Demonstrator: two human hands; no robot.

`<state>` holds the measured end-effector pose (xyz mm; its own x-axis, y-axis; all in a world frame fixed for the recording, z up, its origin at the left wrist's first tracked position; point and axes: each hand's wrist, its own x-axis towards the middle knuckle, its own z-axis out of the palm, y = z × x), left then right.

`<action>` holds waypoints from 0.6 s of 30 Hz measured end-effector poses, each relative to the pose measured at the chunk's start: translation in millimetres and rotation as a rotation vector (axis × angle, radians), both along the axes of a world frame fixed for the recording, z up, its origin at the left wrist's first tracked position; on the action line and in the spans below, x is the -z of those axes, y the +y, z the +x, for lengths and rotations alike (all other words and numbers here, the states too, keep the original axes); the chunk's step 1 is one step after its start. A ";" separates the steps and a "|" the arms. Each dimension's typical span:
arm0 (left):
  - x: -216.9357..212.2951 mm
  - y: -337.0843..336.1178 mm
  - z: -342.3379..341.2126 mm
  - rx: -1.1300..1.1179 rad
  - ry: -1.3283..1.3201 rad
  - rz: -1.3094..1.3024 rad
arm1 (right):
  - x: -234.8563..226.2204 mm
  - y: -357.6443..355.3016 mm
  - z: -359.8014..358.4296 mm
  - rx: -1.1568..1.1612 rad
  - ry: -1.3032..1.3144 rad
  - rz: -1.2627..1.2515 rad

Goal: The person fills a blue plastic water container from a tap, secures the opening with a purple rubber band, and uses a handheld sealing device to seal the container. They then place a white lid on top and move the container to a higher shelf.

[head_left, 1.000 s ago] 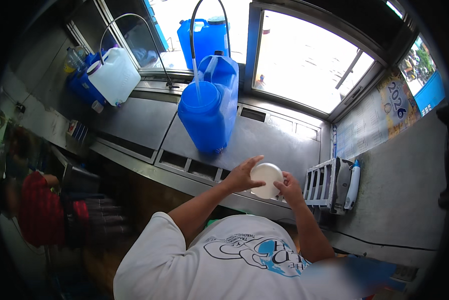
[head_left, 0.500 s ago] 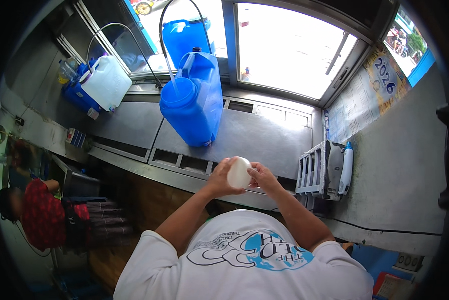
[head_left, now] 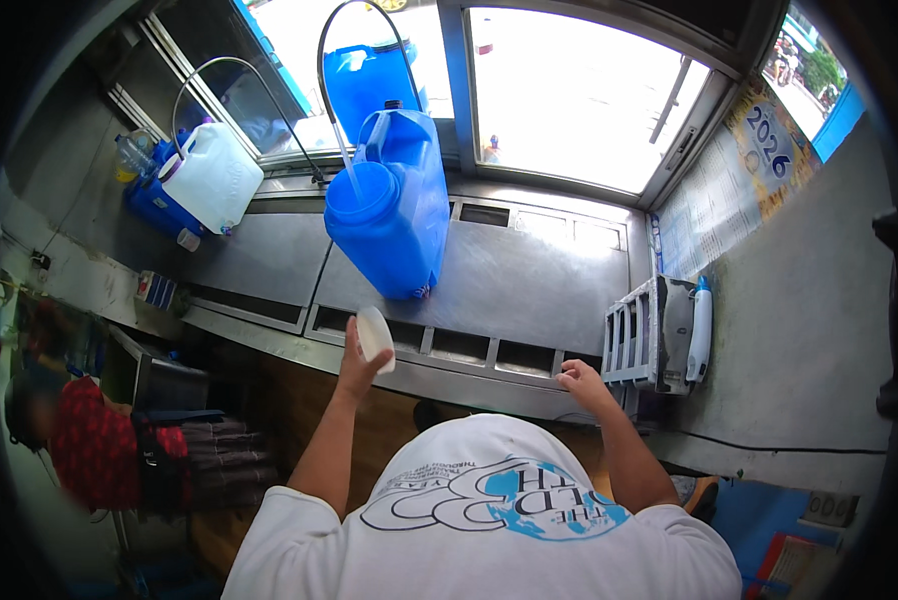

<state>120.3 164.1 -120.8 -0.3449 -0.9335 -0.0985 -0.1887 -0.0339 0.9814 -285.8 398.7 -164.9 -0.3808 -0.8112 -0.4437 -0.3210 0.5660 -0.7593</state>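
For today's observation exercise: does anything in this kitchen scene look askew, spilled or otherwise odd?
No spill or damage shows. One oddity: the blue jug on the steel counter leans tilted rather than standing upright, a thin tube running into it. The left hand holds a white cup; the right hand rests on the counter edge.

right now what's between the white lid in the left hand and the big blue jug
Nothing: in the head view only bare steel counter separates the white lid, held in the left hand, from the blue jug.

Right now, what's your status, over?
Left hand holds white lid near blue jerrycan. Right hand rests on steel counter edge. Nothing between.
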 end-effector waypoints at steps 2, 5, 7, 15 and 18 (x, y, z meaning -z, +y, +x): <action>-7.0 -17.8 2.4 0.001 0.074 0.040 | 1.0 -1.7 5.5 0.051 -0.005 -0.022; -17.2 -39.9 7.0 0.007 0.084 0.034 | -9.7 -18.4 27.1 0.063 -0.030 -0.069; -17.3 -50.4 15.4 0.029 0.087 0.015 | -21.6 -36.6 47.1 0.053 -0.017 -0.077; 4.9 -81.7 69.9 0.113 0.155 0.115 | -33.2 -106.5 121.5 -0.037 0.016 -0.115; 3.5 -78.9 82.3 0.119 0.148 0.150 | -37.4 -121.2 139.7 -0.061 0.032 -0.078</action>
